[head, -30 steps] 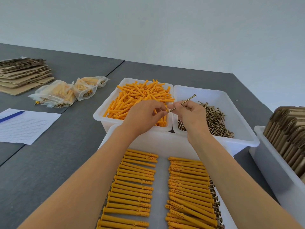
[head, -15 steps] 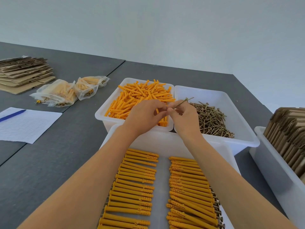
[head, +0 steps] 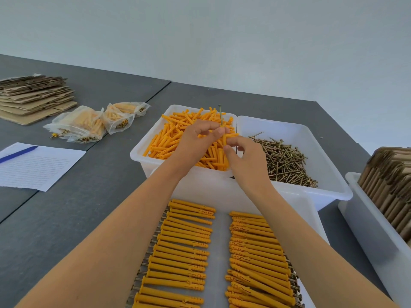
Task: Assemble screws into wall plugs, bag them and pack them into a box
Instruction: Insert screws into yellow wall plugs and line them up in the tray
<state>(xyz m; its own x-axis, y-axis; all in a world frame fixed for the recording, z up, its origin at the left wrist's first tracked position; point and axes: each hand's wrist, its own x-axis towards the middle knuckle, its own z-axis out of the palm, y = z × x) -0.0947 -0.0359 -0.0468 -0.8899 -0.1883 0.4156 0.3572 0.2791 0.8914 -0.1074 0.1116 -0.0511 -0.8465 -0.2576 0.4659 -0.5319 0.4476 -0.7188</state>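
Midway through assembly, my left hand point(head: 195, 138) pinched an orange wall plug point(head: 224, 138) upright above the bin of loose plugs point(head: 142, 152), a screw point(head: 220, 115) standing half out of its top. My right hand point(head: 242, 155) pinched the plug's lower end; next, I judged, came seating the screw and laying it in the tray point(head: 222, 252).

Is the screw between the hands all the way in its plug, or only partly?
Partly in: most of the screw shaft and its head stand above the orange plug, pinched by the left hand and right hand.
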